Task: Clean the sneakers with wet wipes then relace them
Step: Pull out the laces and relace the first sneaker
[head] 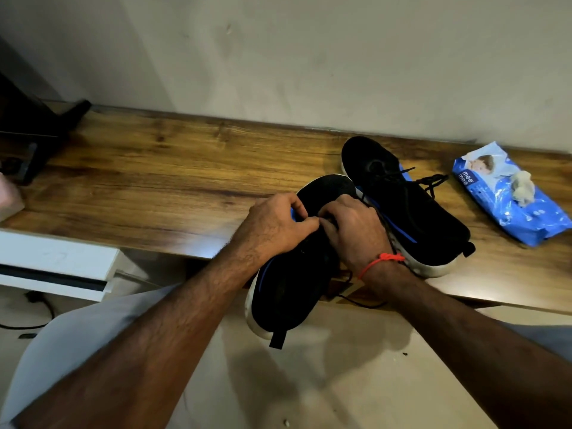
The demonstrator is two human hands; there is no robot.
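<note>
A black sneaker with a white sole and blue trim (294, 286) rests half on the wooden table's front edge, its heel hanging over toward me. My left hand (275, 226) and my right hand (353, 230) meet over its lace area, fingers pinched together; the black lace (360, 303) trails down from under my right wrist. A second black sneaker (399, 199) lies on the table just right of the first, its lace loose. A blue wet-wipes pack (510, 196) lies at the far right with a crumpled used wipe (523, 187) on top.
The wooden table (154, 181) runs along a plain wall. A dark stand (40, 131) occupies the table's left end. A white unit (55, 267) sits low at the left, with a black cable on the floor beneath it.
</note>
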